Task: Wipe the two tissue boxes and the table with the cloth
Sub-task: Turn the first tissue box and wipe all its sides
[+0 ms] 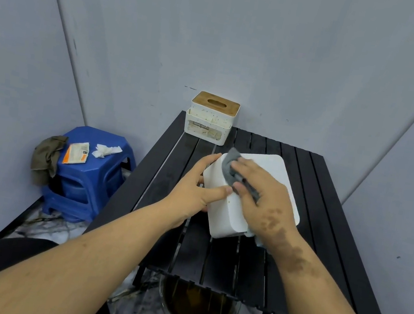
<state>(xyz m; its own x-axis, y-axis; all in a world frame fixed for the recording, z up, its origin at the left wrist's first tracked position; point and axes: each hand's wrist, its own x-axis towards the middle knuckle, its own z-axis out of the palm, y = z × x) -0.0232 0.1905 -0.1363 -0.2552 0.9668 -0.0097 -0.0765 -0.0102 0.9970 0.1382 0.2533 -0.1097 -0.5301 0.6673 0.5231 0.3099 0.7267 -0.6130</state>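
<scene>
We see a plain white tissue box tilted mid-worktop, a grey cloth on it; a wood-lidded tissue box stands upright at the far edge.

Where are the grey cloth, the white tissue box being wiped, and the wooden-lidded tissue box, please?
grey cloth (230, 162): head view, exposed far end beyond the fingers.
white tissue box (267, 163): head view, bare top face.
wooden-lidded tissue box (207, 133): head view, front wall.

The tissue box with the wooden lid carries a dark label on its front reading "TISSUE HOLDER", seen upside down. The orange-and-white packet on the blue stool has print too small to read.
</scene>
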